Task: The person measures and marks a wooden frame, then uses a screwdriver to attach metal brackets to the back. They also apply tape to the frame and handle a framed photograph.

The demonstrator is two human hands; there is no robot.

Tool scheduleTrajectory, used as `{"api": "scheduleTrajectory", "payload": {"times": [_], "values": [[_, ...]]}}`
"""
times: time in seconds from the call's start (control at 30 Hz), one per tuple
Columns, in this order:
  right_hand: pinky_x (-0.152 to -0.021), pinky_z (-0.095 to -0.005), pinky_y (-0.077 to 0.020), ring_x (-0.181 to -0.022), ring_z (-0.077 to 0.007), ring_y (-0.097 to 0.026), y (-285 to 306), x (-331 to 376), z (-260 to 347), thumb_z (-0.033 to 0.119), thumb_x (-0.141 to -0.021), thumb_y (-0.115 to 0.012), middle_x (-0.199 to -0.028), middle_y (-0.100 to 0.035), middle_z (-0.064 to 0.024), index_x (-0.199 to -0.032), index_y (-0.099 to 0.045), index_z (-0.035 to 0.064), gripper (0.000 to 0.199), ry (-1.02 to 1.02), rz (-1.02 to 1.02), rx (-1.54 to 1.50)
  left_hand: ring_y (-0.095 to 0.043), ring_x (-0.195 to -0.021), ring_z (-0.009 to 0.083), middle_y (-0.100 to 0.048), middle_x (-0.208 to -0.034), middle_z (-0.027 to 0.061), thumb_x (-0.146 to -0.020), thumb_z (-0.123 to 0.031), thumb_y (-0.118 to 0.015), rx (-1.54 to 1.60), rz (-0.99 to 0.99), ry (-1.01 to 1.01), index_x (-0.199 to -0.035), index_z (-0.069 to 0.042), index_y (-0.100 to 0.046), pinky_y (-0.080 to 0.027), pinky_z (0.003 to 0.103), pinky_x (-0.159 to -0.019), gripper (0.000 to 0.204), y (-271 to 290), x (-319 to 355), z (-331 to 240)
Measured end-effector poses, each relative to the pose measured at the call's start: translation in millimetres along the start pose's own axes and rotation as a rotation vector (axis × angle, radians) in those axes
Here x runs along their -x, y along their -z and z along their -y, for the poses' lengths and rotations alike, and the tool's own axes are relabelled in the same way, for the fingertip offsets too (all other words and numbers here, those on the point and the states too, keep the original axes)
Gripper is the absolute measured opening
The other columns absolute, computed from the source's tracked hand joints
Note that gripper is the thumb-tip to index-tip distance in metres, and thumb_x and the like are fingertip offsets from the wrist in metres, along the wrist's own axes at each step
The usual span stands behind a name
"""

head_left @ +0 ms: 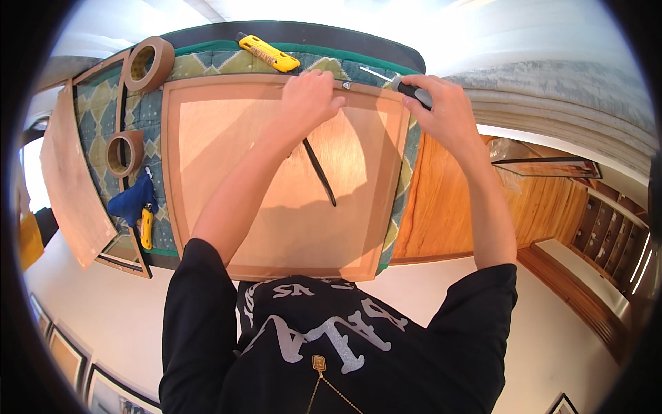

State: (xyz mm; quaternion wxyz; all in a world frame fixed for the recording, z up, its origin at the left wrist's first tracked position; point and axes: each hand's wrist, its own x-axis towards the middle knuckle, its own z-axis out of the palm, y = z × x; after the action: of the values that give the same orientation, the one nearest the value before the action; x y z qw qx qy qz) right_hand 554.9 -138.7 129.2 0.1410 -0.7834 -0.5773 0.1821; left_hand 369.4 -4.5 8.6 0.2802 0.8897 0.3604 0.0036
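Note:
A picture frame (276,265) lies back side up in front of me, its wooden backing board edged with brown tape. My left hand (310,99) is closed over its far edge; the curled fingers hide whatever they may hold. Just right of that hand, a small metal hanger (347,85) sits on the far edge. A black strip (318,172) runs across the board below my left hand. My right hand (445,110) grips a screwdriver (414,91) by its black and grey handle, above the far right corner. Its thin shaft points left.
A yellow utility knife (269,54) lies beyond the frame. To the left are two tape rolls (160,63), a blue cloth (134,199), another yellow cutter (146,228) and a thin wooden panel (76,186). A patterned cloth (207,63) covers the table. Framed pictures (110,390) stand lower left.

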Motion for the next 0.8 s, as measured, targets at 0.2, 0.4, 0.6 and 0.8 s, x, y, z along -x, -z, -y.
{"api": "scheduleTrajectory", "payload": {"times": [0.2, 0.4, 0.6, 0.8], "values": [[-0.075, -0.0369, -0.0530, -0.086, -0.0301, -0.069, -1, 4, -8, 0.015, -0.087, -0.071, -0.102, -0.072, -0.0126, -0.112, -0.070, 0.0055, 0.026, -0.003, -0.043, -0.059, -0.063, -0.101, 0.0302, -0.068, -0.101, 0.0098, -0.079, -0.029, -0.075, 0.291, 0.025, 0.058, -0.099, -0.007, -0.069, -0.049, 0.044, -0.086, 0.031, -25, -5, -28], [-0.070, -0.0356, -0.0528, -0.079, -0.0297, -0.068, -7, -1, -6, 0.012, -0.084, -0.073, -0.097, -0.072, -0.0108, -0.108, -0.072, 0.0070, 0.024, 0.059, -0.013, -0.066, -0.041, -0.135, 0.0390, -0.050, -0.142, 0.0164, -0.082, -0.037, -0.073, 0.025, -0.353, -0.261, -0.127, -0.006, -0.063, -0.033, 0.056, -0.108, 0.056, -61, 53, -41], [-0.066, -0.0394, -0.0530, -0.076, -0.0299, -0.066, -20, -8, 5, 0.014, -0.082, -0.071, -0.087, -0.070, -0.0078, -0.102, -0.074, 0.0105, 0.020, 0.130, 0.003, 0.021, -0.034, -0.143, 0.0390, -0.039, -0.154, 0.0185, -0.088, -0.043, -0.067, 0.020, -0.288, -0.280, -0.141, -0.004, -0.050, -0.024, 0.055, -0.116, 0.068, -72, 63, -35], [-0.063, -0.0370, -0.0508, -0.070, -0.0297, -0.065, -14, -9, 9, 0.009, -0.082, -0.073, -0.089, -0.071, -0.0084, -0.105, -0.074, 0.0086, 0.023, 0.117, 0.060, 0.047, -0.033, -0.143, 0.0367, -0.038, -0.154, 0.0178, -0.087, -0.041, -0.068, 0.069, -0.289, -0.227, -0.141, -0.005, -0.050, -0.024, 0.053, -0.116, 0.067, -71, 62, -39]]}}
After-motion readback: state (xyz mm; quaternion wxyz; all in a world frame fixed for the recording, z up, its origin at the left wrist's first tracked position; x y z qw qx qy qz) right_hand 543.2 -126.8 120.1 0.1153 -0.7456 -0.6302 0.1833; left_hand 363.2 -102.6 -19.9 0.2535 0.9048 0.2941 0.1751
